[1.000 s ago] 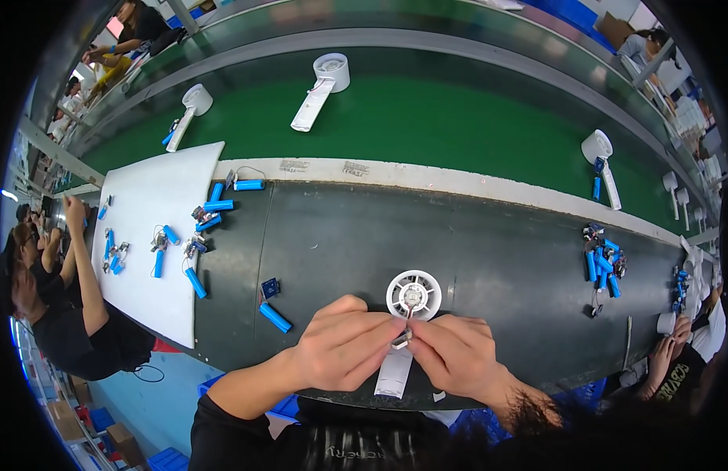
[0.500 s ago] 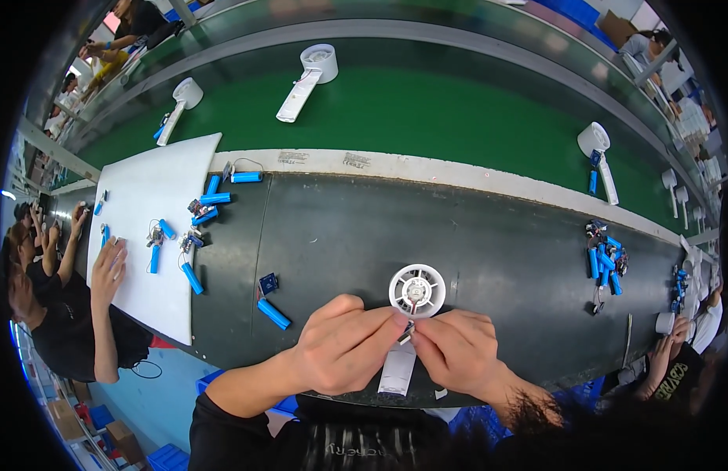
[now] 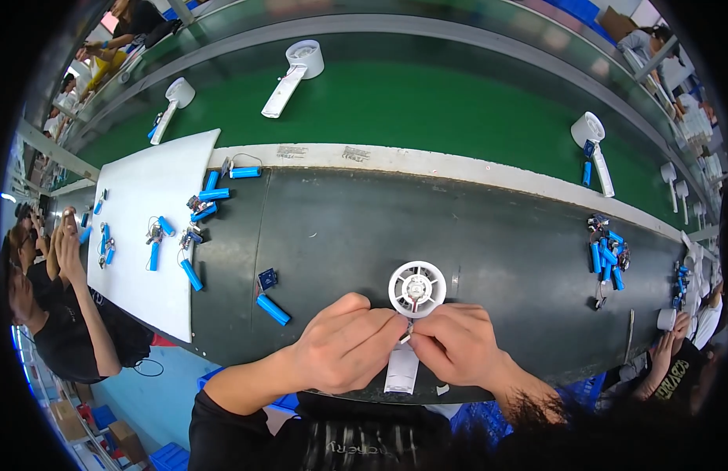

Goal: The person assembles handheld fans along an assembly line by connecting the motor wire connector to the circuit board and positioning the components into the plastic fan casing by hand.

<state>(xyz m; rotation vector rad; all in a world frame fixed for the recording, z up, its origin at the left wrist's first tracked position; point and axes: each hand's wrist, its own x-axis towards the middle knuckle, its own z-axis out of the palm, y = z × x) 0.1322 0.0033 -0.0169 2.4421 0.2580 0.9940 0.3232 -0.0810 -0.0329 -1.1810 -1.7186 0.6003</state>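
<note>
A white handheld fan [image 3: 395, 293] lies in front of me, its round head away from me and its open handle [image 3: 401, 372] toward me. Thin dark and red wires [image 3: 414, 307] run from the motor down to my fingertips. My left hand [image 3: 346, 345] is closed in a pinch on these wires, just below the fan head. From the other side my right hand [image 3: 456, 345] pinches at the same spot. A small pale part [image 3: 405, 337] shows between the fingertips; its kind is too small to tell.
One blue battery [image 3: 273, 309] with a circuit board lies left of my hands. More batteries rest on a white foam sheet [image 3: 136, 298] and in a pile [image 3: 607, 255] at right. Beyond, a green conveyor [image 3: 426, 102] carries white fans [image 3: 305, 59]. Co-workers sit at both sides.
The fans on the conveyor have shifted slightly to the left. A co-worker's hand at left has lifted off the foam sheet, and another battery shows there. My hands have barely moved.
</note>
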